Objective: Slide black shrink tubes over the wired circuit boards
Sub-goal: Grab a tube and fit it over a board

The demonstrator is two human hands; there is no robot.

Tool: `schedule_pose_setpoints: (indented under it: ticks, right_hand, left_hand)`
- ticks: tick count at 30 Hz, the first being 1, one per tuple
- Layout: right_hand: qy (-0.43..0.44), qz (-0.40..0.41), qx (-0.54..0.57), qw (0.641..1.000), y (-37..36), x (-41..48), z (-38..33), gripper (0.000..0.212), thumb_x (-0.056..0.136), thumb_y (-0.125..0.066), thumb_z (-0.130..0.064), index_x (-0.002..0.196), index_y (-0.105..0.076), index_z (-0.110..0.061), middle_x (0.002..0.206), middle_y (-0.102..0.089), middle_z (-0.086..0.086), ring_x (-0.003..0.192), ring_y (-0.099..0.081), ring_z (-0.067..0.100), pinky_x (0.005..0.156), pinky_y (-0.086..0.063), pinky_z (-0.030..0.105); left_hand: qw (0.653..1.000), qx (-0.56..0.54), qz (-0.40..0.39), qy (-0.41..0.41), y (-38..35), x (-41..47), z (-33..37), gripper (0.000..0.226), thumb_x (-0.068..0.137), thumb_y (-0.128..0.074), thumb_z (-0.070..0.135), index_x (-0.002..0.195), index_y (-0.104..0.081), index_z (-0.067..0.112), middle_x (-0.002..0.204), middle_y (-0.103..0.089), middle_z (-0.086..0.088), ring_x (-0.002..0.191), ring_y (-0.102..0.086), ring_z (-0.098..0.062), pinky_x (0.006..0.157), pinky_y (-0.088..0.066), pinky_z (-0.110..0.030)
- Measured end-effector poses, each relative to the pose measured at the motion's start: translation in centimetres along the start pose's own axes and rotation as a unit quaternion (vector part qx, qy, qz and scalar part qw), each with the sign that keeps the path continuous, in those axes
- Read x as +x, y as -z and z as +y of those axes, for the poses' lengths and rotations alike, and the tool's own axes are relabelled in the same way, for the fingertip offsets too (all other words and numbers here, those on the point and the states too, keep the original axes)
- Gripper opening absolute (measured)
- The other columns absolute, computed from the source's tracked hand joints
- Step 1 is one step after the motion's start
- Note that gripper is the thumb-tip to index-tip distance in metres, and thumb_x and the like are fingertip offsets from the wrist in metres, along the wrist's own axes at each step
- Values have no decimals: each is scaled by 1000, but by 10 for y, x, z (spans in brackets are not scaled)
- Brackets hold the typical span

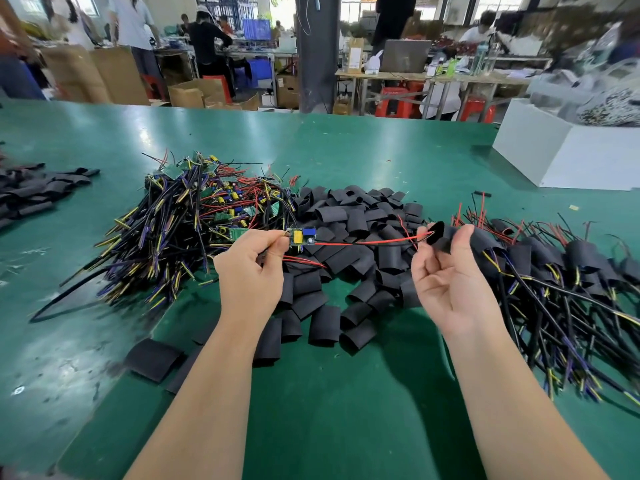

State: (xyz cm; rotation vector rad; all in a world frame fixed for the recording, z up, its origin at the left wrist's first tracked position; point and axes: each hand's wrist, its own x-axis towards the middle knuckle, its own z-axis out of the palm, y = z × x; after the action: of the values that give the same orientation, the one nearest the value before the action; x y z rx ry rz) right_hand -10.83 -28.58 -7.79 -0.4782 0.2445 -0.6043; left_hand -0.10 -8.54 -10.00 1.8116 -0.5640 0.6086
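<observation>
Circuit board (302,236) lengthwise left-right, leads rightward | left hand (254,265) pinches it | right hand (446,268) pinches shrink tube (437,233)

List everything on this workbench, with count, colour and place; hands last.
table: one, green, underneath everything
bare wired boards: a heap, green boards with black, yellow, red wires, centre-left
empty shrink tubes: a heap, black, centre
more tubes: small pile, black, far left
sleeved boards: a heap, black, right
white box: one, far right
held circuit board: one, green, leads running right
held tube: one, black, at the lead tips
left hand: pinching the board
right hand: fingers holding the tube
</observation>
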Motion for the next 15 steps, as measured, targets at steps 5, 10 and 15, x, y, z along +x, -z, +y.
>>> schedule_pose_setpoints:
  ticks: [5, 10, 15]
  right_hand:
    - [-10, -68, -29, 997, -4, -3, 2, 38, 73, -59, -39, 99, -62, -12, 85, -74, 1, 80, -71, 8, 64, -55, 16]
    - [-1, -114, -104, 988, -7, -11, 9, 37, 77, -57, -29, 113, -58, -20, 94, -73, -2, 61, -59, 7, 58, -49, 17]
    - [-34, -111, -106, 988, -14, -20, 31, 41, 70, -62, -8, 109, -55, -20, 88, -74, 9, 52, -56, 6, 52, -48, 16]
  left_hand:
    - [1000, 6, 3, 0, 0, 0, 0, 13, 91, -60, 6, 95, -73, 5, 80, -60, 16, 77, -56, 8, 70, -40, -7]
    - [1000, 13, 7, 0, -1, -1, 2, 16, 91, -60, 14, 93, -73, 7, 78, -62, 9, 72, -54, 0, 68, -44, -15]
    - [999, 27, -10, -40, -12, -9, 15, 17, 86, -59, 19, 85, -74, 9, 74, -64, 5, 65, -58, -17, 64, -48, -48]
